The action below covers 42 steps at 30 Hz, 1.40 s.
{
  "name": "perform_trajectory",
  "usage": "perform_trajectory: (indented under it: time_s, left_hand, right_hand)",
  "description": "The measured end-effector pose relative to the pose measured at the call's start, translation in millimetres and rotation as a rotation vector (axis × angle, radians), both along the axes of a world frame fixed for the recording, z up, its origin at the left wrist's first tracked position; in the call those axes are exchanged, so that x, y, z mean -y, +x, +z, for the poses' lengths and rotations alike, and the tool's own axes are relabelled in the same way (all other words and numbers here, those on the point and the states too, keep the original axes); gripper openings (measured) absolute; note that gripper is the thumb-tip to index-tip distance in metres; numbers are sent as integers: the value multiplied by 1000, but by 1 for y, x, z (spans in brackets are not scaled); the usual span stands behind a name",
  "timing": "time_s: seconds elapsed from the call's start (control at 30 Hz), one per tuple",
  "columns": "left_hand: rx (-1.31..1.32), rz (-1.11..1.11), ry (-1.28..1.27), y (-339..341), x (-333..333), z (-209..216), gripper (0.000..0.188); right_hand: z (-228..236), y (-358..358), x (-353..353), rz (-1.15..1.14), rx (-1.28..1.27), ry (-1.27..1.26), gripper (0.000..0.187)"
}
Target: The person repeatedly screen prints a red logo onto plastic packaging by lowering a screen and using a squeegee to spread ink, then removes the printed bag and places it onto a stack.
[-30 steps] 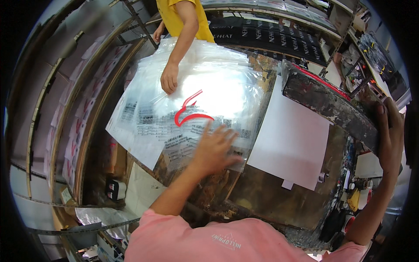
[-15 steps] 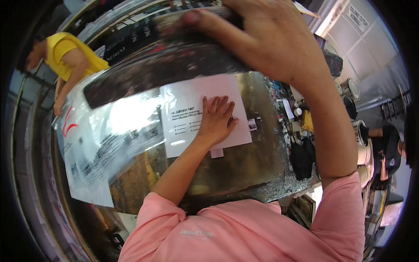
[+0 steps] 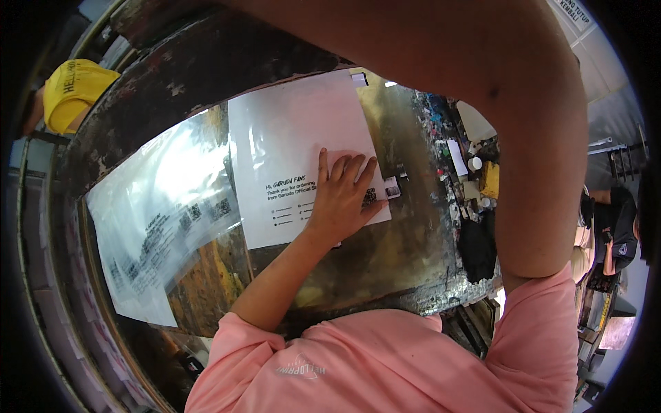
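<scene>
Sheet of glossy white material lies flat on the stained counter, just off the middle of the view toward eleven o'clock, with lines of black print across its lower part; whether a separate clear film covers it, I cannot tell. Left hand rests palm down on its lower right portion, over part of the print, fingers slightly spread and pointing to twelve o'clock, thumb out toward three, pinching nothing. Right arm rises at three o'clock, bends, and crosses the top toward twelve; its hand is out of view, so I cannot tell how those fingers stand.

Clock positions from the sheet: a dark, stained frame slants from ten to twelve, its lower edge seen along the sheet's top; whether the two touch is unclear. Clear printed bags spread between eight and nine. A small paper piece sits just beside the edge, past three. Farther off come a white strip and a yellow item at three, black cloth at four, and a co-worker's yellow shirt between nine and ten
</scene>
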<state>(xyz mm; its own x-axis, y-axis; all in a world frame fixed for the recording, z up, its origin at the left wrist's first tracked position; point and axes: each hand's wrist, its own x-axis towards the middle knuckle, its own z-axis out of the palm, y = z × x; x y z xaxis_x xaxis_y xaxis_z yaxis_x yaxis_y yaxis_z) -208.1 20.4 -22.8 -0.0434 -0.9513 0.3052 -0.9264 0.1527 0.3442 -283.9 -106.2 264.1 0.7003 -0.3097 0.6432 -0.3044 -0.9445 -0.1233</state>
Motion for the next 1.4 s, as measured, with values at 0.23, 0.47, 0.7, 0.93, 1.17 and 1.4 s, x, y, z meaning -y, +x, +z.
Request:
perform_trajectory:
  time_s: [0.23,0.47,0.7,0.93,1.17,1.4]
  left_hand:
    - [-575,299,-370,44,-47,52,56]
    - [-1106,683,-195,74,-178,116,101]
    - [-133,812,85,70,-201,5,120]
    - [-116,781,83,75,-221,-9,127]
    - [-209,758,-28,74,-222,-7,138]
    - [-416,713,-159,66,-223,-26,144]
  right_hand:
    - [4,-1,-10,-40,111,-51,56]
    - [-94,-52,-70,-26,-368,116,49]
    - [-220,-56,-84,-90,-593,224,46]
    - [-241,-3,-43,-98,-445,128,39]
    - [-246,120,142,-42,-423,71,38]
    - [-253,119,166,-150,-407,-85,49]
